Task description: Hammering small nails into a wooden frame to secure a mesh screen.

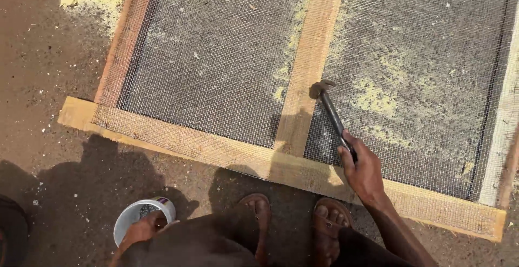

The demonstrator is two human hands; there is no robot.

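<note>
Left hand (143,228) in cup (135,213); right hand (363,171) w/ hammer (331,111).

Looks like an outdoor work yard, pretty informal: bare packed dirt ground (65,153) with hard sun shadows, a big rough-sawn wooden frame (216,149) covered in wire mesh (216,56) lying right on the earth, yellowish sawdust (378,97) scattered around (sandals, no bench anywhere).

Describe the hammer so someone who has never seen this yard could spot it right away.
Start at the big wooden frame covered in wire mesh lying on the dirt. Follow its centre plank down: the hammer has its head at the plank's right edge, its handle gripped by the right hand. It is the only dark metal tool there.
</note>
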